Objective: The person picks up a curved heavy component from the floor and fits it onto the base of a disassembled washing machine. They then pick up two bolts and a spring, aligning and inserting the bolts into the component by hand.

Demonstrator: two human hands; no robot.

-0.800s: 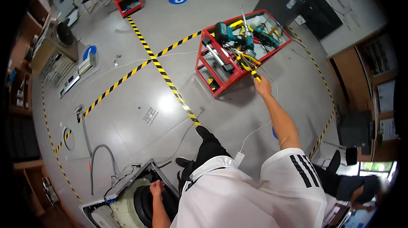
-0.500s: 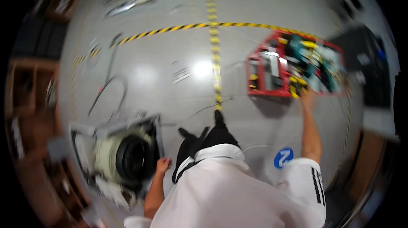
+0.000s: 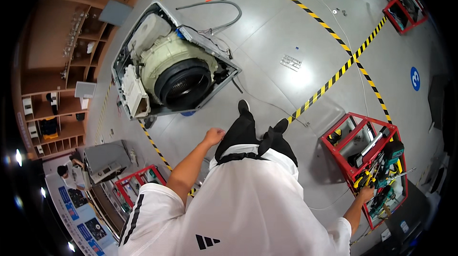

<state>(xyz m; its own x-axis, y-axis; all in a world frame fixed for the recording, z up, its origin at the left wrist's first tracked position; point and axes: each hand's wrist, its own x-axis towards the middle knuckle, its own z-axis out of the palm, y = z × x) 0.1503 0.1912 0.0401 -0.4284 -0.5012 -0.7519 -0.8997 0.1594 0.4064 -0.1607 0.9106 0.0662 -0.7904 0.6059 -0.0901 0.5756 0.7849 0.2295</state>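
Grey workshop floor (image 3: pixel 265 51) here, hazard tape (image 3: pixel 327 82) running across it. The yellow-handled tools (image 3: pixel 363 179) sit at the near edge of the red cart (image 3: pixel 344 164), right hand (image 3: pixel 365 194) against them (can't tell if it's pinching one). Left hand (image 3: pixel 214 135) hangs loosely curled near one opened washing machine (image 3: pixel 186 82); can't tell if it's holding anything. I'd guess the tools are stiff, fairly light, hard to break and not slippery, so grab the yellow grips. Three red carts total; tool count's too jumbled.
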